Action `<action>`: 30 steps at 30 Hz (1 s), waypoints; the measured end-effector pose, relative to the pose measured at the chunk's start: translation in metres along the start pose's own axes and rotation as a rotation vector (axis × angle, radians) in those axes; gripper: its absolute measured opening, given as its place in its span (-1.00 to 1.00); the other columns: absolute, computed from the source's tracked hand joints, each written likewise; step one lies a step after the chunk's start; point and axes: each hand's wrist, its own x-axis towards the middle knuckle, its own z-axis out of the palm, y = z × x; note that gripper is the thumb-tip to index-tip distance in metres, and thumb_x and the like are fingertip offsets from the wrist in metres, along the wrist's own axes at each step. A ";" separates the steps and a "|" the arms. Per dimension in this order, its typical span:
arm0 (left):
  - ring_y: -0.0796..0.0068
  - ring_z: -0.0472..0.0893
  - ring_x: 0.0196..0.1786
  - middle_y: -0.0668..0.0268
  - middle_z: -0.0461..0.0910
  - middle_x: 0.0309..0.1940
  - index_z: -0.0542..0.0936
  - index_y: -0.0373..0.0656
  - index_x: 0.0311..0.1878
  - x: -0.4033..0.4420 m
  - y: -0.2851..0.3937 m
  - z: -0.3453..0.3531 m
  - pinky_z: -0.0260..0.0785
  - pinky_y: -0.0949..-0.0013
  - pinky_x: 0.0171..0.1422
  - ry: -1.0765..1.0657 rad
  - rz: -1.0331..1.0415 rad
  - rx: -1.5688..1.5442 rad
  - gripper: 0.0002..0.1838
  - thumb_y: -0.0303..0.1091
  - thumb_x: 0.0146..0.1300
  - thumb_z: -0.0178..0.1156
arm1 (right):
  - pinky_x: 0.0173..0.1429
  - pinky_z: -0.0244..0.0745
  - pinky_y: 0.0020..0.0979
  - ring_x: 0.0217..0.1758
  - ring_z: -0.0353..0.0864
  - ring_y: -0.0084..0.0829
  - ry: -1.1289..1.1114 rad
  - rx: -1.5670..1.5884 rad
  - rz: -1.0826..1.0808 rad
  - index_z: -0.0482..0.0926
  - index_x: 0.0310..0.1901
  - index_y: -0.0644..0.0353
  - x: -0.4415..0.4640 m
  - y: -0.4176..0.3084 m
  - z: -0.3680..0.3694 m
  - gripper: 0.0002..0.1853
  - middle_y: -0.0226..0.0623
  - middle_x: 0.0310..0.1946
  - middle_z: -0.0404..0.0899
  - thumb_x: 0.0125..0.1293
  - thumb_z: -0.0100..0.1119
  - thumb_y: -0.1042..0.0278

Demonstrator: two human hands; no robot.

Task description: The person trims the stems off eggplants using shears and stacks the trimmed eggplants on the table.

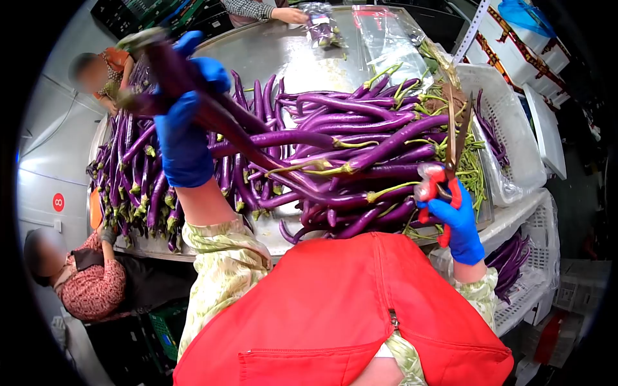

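My left hand (187,138), in a blue glove, is closed around several long purple eggplants (222,122), raised over the left part of the table. In my right hand (460,222), also blue-gloved, are red-handled scissors (452,183), their blades apart and pointing away from me. Many eggplants (386,145) lie in a heap between my hands, most with green stems toward the right. Cut green stems (473,170) are piled beside the scissors. More eggplants (145,186) lie at the left, partly hidden by my left hand and arm.
A metal table (270,55) carries the heap. White crates (515,138) with eggplants stand at the right. At the far edge, a co-worker's hand (290,15) touches a bagged pack (322,26), beside clear plastic bags (386,45). Two other people are at the left.
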 end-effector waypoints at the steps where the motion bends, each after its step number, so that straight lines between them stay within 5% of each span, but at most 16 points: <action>1: 0.37 0.51 -0.18 0.27 0.49 -0.25 0.32 -0.23 0.24 0.000 -0.002 0.004 0.38 0.35 -0.03 0.001 -0.102 0.219 -0.30 -0.36 -0.05 0.29 | -0.32 0.46 -0.54 -0.36 0.49 -0.57 -0.003 0.040 -0.042 0.32 0.18 0.23 0.003 -0.007 0.011 -0.47 -0.32 -0.23 0.49 0.12 0.15 0.50; 2: 0.36 0.52 -0.18 0.28 0.50 -0.24 0.37 -0.21 0.20 0.002 -0.005 0.010 0.38 0.33 -0.01 0.001 -0.199 0.437 -0.34 -0.38 -0.05 0.29 | -0.32 0.46 -0.52 -0.38 0.50 -0.55 0.006 0.079 -0.069 0.31 0.18 0.25 0.008 -0.006 0.015 -0.46 -0.30 -0.24 0.50 0.12 0.13 0.50; 6: 0.24 0.58 -0.16 0.08 0.59 -0.19 0.46 -0.21 0.01 -0.011 -0.064 0.049 0.40 0.31 0.01 -0.537 -0.448 0.852 -0.48 -0.36 -0.10 0.30 | -0.36 0.44 -0.55 -0.47 0.50 -0.55 -0.008 0.133 -0.048 0.31 0.17 0.26 0.023 0.000 0.017 -0.49 -0.30 -0.31 0.52 0.14 0.14 0.52; 8: 0.41 0.50 -0.19 0.18 0.55 -0.25 0.43 -0.29 -0.06 -0.030 -0.093 0.051 0.37 0.36 -0.04 -0.656 -0.491 0.903 -0.54 -0.44 -0.12 0.24 | -0.37 0.44 -0.56 -0.47 0.50 -0.57 -0.018 0.113 -0.010 0.33 0.13 0.25 0.024 0.009 0.015 -0.52 -0.31 -0.31 0.52 0.14 0.17 0.51; 14: 0.54 0.44 -0.04 0.28 0.50 -0.11 0.37 -0.29 0.11 -0.061 -0.123 0.021 0.30 0.44 0.15 -0.482 -0.822 0.632 -0.37 -0.52 -0.13 0.28 | -0.33 0.37 -0.59 -0.29 0.45 -0.66 -0.033 0.067 0.013 0.33 0.19 0.20 0.012 0.023 0.006 -0.49 -0.40 -0.19 0.50 0.17 0.16 0.50; 15: 0.44 0.52 -0.16 0.12 0.56 -0.22 0.42 -0.30 0.01 -0.063 -0.121 0.020 0.38 0.35 -0.01 -0.433 -0.736 0.644 -0.41 -0.39 -0.20 0.31 | -0.32 0.36 -0.60 -0.25 0.45 -0.67 -0.034 0.070 0.024 0.33 0.19 0.20 0.012 0.024 0.006 -0.49 -0.41 -0.18 0.50 0.17 0.15 0.50; 21: 0.43 0.55 -0.15 0.16 0.59 -0.22 0.42 -0.30 0.10 -0.075 -0.118 0.018 0.38 0.37 0.05 -0.419 -0.990 0.648 -0.36 -0.36 -0.15 0.29 | 0.09 0.28 -0.56 -0.02 0.41 -0.63 -0.028 0.039 0.048 0.30 0.22 0.23 0.011 0.027 0.013 -0.47 -0.42 -0.13 0.48 0.18 0.11 0.52; 27: 0.52 0.52 -0.10 0.32 0.54 -0.12 0.43 -0.26 0.08 -0.056 -0.077 0.015 0.36 0.44 0.06 -0.097 -0.793 0.440 -0.44 -0.50 -0.11 0.25 | 0.04 0.26 -0.60 -0.11 0.35 -0.67 -0.144 0.102 -0.037 0.29 0.22 0.26 0.009 0.028 0.018 -0.48 -0.43 -0.19 0.41 0.18 0.01 0.64; 30: 0.50 0.52 -0.02 0.34 0.53 -0.07 0.43 -0.22 0.09 -0.046 -0.051 -0.004 0.35 0.39 0.12 0.024 -0.591 0.257 -0.43 -0.54 -0.09 0.29 | 0.05 0.35 -0.54 -0.10 0.45 -0.60 -0.213 -0.198 -0.031 0.30 0.21 0.33 0.009 0.037 0.012 -0.47 -0.33 -0.13 0.48 0.16 0.10 0.53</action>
